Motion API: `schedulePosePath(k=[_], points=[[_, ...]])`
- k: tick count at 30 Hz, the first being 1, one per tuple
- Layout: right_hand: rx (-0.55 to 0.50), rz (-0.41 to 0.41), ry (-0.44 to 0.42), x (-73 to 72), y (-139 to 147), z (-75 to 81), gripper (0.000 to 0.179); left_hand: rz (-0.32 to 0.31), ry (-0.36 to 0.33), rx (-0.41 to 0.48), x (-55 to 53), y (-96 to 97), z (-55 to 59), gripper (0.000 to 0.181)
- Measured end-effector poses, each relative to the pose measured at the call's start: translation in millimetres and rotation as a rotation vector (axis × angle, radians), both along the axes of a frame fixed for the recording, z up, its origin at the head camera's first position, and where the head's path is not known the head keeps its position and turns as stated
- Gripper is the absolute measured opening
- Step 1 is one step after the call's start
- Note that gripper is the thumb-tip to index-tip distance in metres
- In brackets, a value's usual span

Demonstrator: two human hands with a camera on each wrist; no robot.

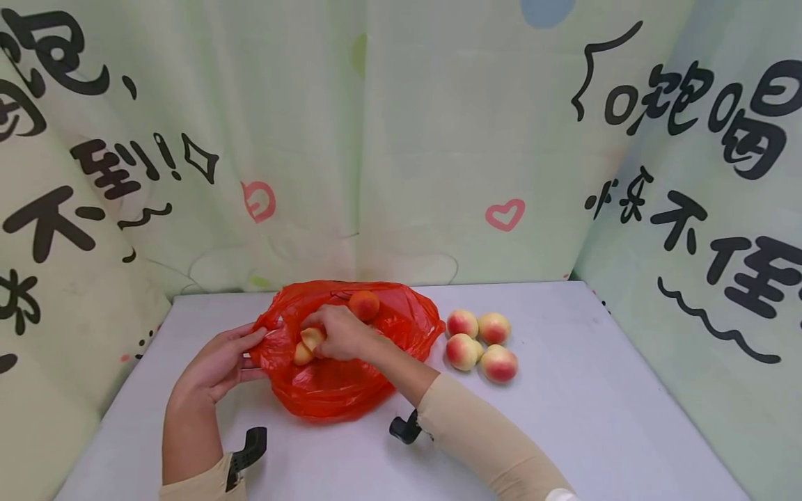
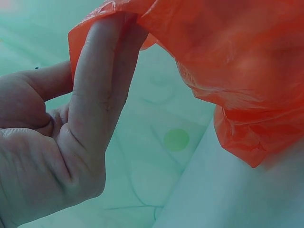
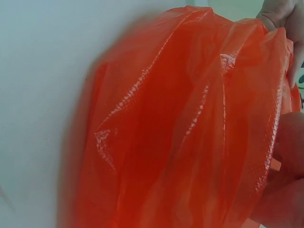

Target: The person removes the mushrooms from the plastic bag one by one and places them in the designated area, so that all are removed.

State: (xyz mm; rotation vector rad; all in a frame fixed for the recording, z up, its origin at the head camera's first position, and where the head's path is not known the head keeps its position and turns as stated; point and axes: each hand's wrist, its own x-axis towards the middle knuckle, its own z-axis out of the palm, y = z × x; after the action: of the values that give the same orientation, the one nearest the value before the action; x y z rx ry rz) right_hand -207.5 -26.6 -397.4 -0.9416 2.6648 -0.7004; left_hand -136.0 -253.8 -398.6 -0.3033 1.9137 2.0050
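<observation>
Pinching the rim of the red plastic bag [image 1: 316, 398] betw. thumb & fingers, the L hand [image 1: 216, 363] is at the bag's left side; R hand [image 1: 341, 334] reaches in over the rim, fingertips clamped on a pale peach [image 1: 312, 338] inside. Second peach [image 1: 303, 354] just below it, also in bag; orange-red fruit [image 1: 364, 305] nr the back. Outside, at least 4 loose peaches [image 1: 499, 364] sit close together on white table [image 1: 576, 417], R of bag.
</observation>
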Motion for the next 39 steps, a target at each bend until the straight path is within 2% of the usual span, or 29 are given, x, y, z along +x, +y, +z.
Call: schedulePosePath(k=[6, 13, 21, 31, 36, 39], points=[[0.034, 0.011, 0.045, 0.1, -3.4, -4.7, 0.047, 0.003, 0.001, -0.033, -0.6, 1.5, 0.7, 0.069], [0.061, 0.02, 0.051, 1.9, -8.4, -8.5, 0.051, 0.017, 0.009, -0.042, -0.7, 2.5, -0.6, 0.069], [0.122, 0.063, 0.136, 3.6, -13.8, -12.8, 0.052, 0.019, 0.007, -0.032, -1.9, 1.1, -1.2, 0.066], [0.161, 0.037, 0.18, 8.1, -19.5, -13.6, 0.056, 0.016, 0.01, -0.02, -1.3, 1.1, -2.1, 0.067], [0.178, 0.022, 0.171, 9.1, -21.9, -14.4, 0.06, 0.019, 0.009, -0.024, -0.8, 1.8, -2.0, 0.067], [0.201, 0.03, 0.185, 8.9, -23.2, -16.1, 0.056, 0.018, 0.013, -0.026, -0.4, 2.3, -1.3, 0.067]])
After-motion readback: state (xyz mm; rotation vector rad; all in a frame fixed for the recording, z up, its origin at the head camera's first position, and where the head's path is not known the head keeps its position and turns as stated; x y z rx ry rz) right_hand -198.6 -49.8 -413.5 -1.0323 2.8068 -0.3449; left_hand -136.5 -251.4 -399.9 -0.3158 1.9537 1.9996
